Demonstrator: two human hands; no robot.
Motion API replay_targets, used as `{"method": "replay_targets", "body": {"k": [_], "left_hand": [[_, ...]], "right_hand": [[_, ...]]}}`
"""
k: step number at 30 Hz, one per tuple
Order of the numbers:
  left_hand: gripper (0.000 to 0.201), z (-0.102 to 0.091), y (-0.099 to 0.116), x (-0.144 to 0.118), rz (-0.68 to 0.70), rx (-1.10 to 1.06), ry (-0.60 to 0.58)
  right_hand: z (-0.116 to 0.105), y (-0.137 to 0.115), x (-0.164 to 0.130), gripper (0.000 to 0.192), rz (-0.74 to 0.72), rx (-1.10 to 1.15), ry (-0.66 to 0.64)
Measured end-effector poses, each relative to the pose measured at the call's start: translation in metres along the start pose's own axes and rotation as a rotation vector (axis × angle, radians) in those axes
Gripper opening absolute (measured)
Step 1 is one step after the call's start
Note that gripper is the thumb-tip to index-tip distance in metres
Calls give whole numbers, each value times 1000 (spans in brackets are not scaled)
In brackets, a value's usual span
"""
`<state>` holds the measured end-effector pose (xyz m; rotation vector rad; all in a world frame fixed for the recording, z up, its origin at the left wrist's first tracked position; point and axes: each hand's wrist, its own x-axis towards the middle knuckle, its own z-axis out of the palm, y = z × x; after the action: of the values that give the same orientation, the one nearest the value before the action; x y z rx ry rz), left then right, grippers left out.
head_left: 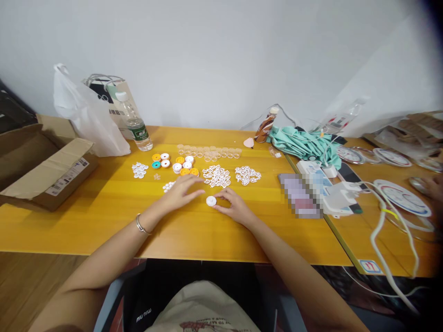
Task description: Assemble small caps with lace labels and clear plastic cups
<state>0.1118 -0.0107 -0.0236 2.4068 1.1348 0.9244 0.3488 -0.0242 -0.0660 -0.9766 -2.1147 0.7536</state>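
Between the thumb and fingers of my right hand (232, 207) is a small round white plastic piece (211, 201), held just above the table. My left hand (180, 193) hovers to its left with fingers apart and nothing in them. Small white parts (168, 186) lie beside the left fingers, partly hidden. Beyond the hands sit orange, white and teal round pieces (180, 161), a pile of white lattice parts (217, 176) and a second such pile (248, 175). Clear round cups (209, 152) stand in rows behind them. White discs (140, 169) lie farther left.
An open cardboard box (51, 175), a white plastic bag (90, 120) and a water bottle (139, 129) stand at the left. To the right are a brown drink bottle (266, 125), teal cloth (304, 145), a blurred-out phone-like object (299, 196) and white cables (377, 230).
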Motion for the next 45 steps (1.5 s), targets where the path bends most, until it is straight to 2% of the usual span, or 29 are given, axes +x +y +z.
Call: {"method": "replay_targets", "body": {"k": [2, 5, 7, 9, 12, 15, 23, 27, 32, 45], "left_hand": [[26, -30, -19, 0, -38, 43, 73], [29, -75, -56, -11, -306, 155, 127], [29, -97, -79, -23, -470, 266, 73], [26, -107, -95, -33, -557, 305, -9], [23, -107, -103, -37, -575, 317, -107], [24, -99, -105, -33, -540, 311, -139], [27, -93, -110, -31, -496, 225, -153], [26, -90, -108, -30, -447, 283, -128], [26, -86, -115, -30, -403, 318, -161], [26, -83, -116, -29, -411, 380, -170]], "right_hand": [[0, 0, 0, 21, 4, 8, -5], [0, 1, 0, 21, 8, 7, -13], [0, 2, 0, 21, 7, 4, -12], [0, 2, 0, 21, 3, 5, -11], [0, 2, 0, 20, 5, 1, -12], [0, 1, 0, 21, 10, 2, -12], [-1, 1, 0, 22, 2, -11, -13], [-1, 0, 0, 22, 1, -18, -21], [-2, -1, 0, 20, -6, -19, -10], [-1, -1, -1, 20, -5, -22, -6]]}}
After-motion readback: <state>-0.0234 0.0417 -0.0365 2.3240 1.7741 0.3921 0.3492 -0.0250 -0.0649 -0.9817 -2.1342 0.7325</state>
